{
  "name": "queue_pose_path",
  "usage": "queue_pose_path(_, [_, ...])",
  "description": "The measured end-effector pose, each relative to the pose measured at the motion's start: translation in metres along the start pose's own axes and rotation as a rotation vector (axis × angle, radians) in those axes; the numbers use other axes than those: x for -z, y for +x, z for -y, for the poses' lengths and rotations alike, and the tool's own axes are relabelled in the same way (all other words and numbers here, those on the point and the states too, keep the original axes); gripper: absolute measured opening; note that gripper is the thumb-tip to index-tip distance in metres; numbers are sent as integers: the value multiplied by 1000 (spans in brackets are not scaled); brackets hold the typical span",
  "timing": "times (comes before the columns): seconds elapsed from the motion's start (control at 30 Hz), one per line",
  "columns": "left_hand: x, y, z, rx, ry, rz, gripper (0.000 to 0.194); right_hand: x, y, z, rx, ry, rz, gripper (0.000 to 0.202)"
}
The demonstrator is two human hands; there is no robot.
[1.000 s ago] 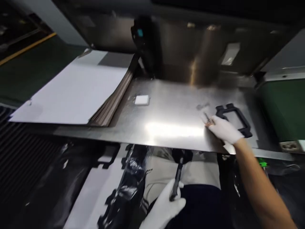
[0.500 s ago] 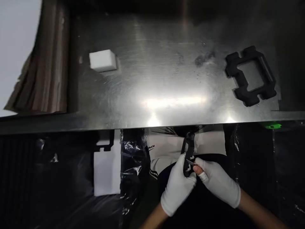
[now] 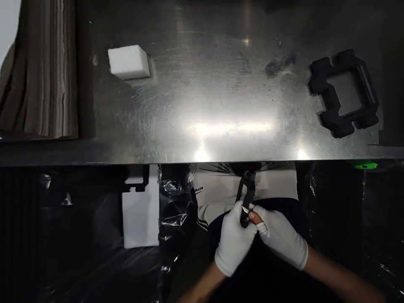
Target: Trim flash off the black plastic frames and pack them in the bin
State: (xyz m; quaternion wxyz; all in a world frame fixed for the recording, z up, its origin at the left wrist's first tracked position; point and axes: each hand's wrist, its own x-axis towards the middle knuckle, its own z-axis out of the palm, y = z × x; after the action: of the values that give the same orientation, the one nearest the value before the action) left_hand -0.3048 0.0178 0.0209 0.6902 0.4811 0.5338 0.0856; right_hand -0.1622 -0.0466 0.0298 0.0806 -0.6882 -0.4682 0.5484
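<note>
My left hand (image 3: 235, 240), in a white glove, is closed around the lower end of a black frame-like part (image 3: 250, 191) held over my lap, below the table edge. Pinched in my right hand (image 3: 280, 235), also gloved but with the thumb bare, is a small pointed blade (image 3: 245, 209); its handle is hidden in the fingers. The blade's tip lies against the black part, close to my left fingers. A similar black angular frame (image 3: 334, 122) with a square opening lies flat on the metal table at the right.
On the metal table (image 3: 202, 84) a white block (image 3: 128, 62) sits at the left. A stack of brown sheets (image 3: 52, 71) stands at the far left. Something green (image 3: 366, 165) pokes out under the table's right edge. Black plastic-wrapped surfaces (image 3: 176, 219) flank my lap.
The view has shifted slightly, so the table things appear higher. Both hands keep their hold, and the blade has turned a little against the black part.
</note>
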Motion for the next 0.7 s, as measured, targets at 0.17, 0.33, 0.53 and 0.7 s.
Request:
queue_pose_path(0.17, [-2,1,0,10,1,-3,12,-3,-1,0,-50,145,-35,47])
queue_pose_path(0.33, [-3,0,-1,33,26,-44,7,-4,-3,3,-71,198,-46,49])
queue_pose_path(0.53, [-7,-3,4,48,11,-67,7,-3,-1,6,-86,180,-43,46])
queue_pose_path(0.7, [-7,-4,3,55,-2,-74,7,6,-3,-1,-36,168,-16,48])
